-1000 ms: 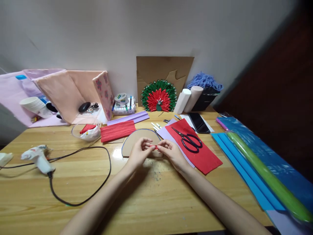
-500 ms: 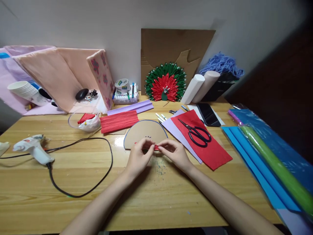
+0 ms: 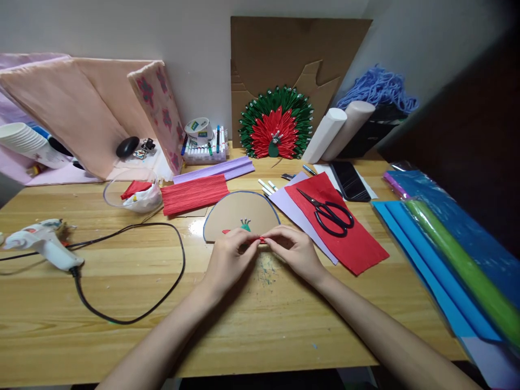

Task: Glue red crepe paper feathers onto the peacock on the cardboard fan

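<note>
My left hand (image 3: 228, 259) and my right hand (image 3: 299, 253) meet at the middle of the table, thumbs and fingertips pinched on one small red piece of crepe paper (image 3: 262, 240). Only a narrow bit of it shows between the fingertips. Just beyond lies a half-round piece of cardboard (image 3: 239, 208) with a blue-edged curve. On it sits a small green crested shape (image 3: 245, 225), partly behind my left fingers. A red paper tip (image 3: 226, 232) shows beside my left hand.
Black-handled scissors (image 3: 333, 218) lie on red paper (image 3: 365, 252) at right. A glue gun (image 3: 46, 246) with a looped cord lies left. Folded red crepe paper (image 3: 195, 194) and a plastic bowl (image 3: 109, 197) are behind. A green-and-red peacock craft (image 3: 280, 116) leans against upright cardboard (image 3: 300, 43).
The view has shifted slightly. Both hands still pinch the red paper, and less of it shows between the fingers. More of the green crested shape is visible.
</note>
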The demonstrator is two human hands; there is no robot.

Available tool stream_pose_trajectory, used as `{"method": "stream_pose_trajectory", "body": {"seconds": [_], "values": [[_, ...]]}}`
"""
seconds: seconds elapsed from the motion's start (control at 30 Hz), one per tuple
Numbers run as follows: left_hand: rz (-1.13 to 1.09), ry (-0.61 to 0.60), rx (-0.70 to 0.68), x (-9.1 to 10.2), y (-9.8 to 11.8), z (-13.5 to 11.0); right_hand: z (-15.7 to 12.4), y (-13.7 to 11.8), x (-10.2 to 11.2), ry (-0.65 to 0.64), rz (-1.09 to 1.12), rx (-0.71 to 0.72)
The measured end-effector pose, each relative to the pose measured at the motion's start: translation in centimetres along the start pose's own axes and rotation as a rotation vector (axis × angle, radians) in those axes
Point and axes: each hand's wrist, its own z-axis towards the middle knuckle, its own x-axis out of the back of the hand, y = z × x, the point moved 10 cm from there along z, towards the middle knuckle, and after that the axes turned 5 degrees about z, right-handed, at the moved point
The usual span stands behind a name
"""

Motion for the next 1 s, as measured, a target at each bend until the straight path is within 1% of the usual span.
{"method": "stream_pose_trajectory", "body": {"seconds": [0.2,0.43,0.6,0.8,1.0], "values": [[0.034,-0.007,-0.018,-0.3,-0.1,0.0,-0.1,-0.6,0.0,0.005,-0.068,0.054],[0.07,-0.003,-0.038,-0.4,0.1,0.0,-0.1,-0.2,-0.1,0.005,-0.032,0.032],[0.073,0.002,-0.057,-0.4,0.3,0.0,0.0,0.0,-0.1,0.01,-0.061,0.025],[0.058,0.003,-0.057,-0.6,0.5,-0.1,0.0,-0.5,-0.2,0.01,-0.116,0.053],[0.068,-0.014,-0.046,-0.8,0.7,-0.2,-0.1,-1.3,-0.4,-0.004,-0.16,0.124]]}}
